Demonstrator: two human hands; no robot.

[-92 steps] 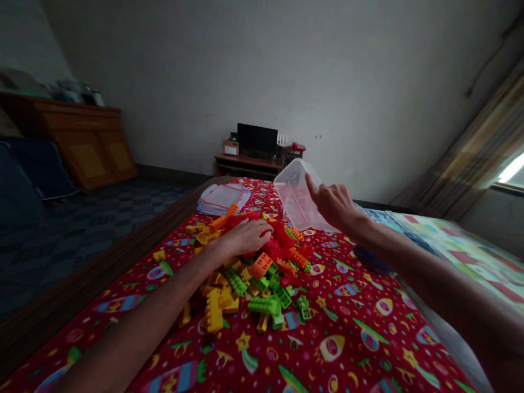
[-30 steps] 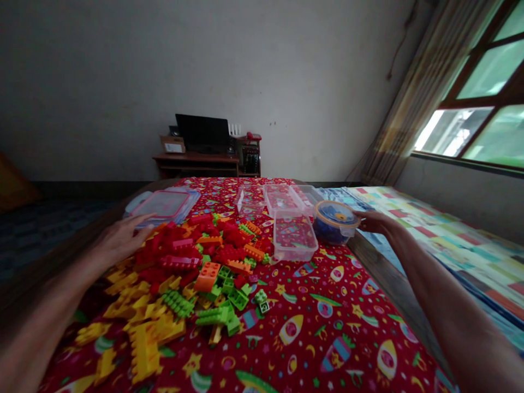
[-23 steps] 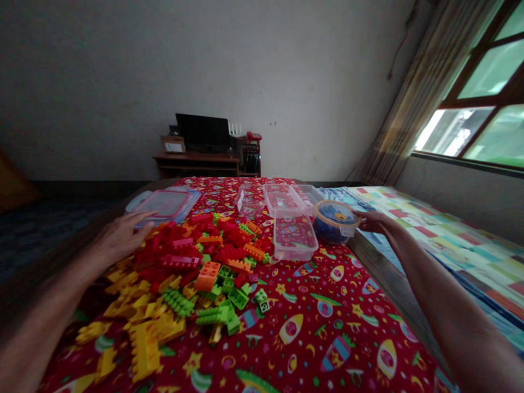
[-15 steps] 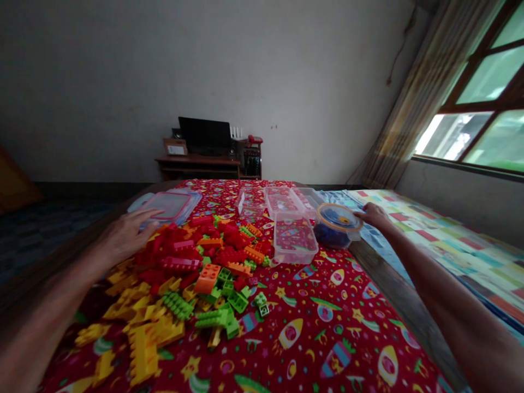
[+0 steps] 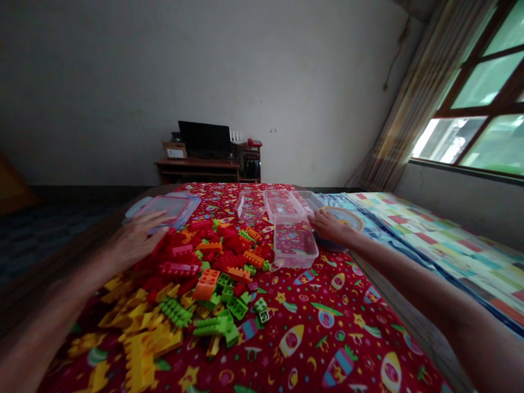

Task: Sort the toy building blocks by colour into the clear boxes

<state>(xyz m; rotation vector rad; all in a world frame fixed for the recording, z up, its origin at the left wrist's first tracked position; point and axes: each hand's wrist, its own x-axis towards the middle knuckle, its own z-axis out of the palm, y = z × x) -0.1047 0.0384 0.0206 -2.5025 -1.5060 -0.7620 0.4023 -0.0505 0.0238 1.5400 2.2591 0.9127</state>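
Observation:
My left hand [image 5: 139,233] lies with its fingers stretched out at the left edge of the brick pile, close to the red bricks [image 5: 233,240]. Under and beyond its fingertips is a stack of clear lids [image 5: 174,206], the top one edged in red. My right hand [image 5: 331,225] reaches in front of a round lidded container [image 5: 355,220] with an orange rim, hiding much of it. Its fingers extend toward the near corner of a clear rectangular box [image 5: 295,254]; contact is unclear. Yellow bricks [image 5: 141,349] and green bricks [image 5: 221,325] lie nearest me.
More clear plastic boxes [image 5: 282,203] stand behind the front one. The table wears a red rocket-print cloth [image 5: 311,327]. A patchwork-covered surface [image 5: 434,240] adjoins on the right. Against the wall is a desk [image 5: 196,165] with a monitor [image 5: 204,139].
My right hand has left the rim of the round container and moved left across it toward the rectangular boxes. My left hand stays by the lids. The view has tilted slightly.

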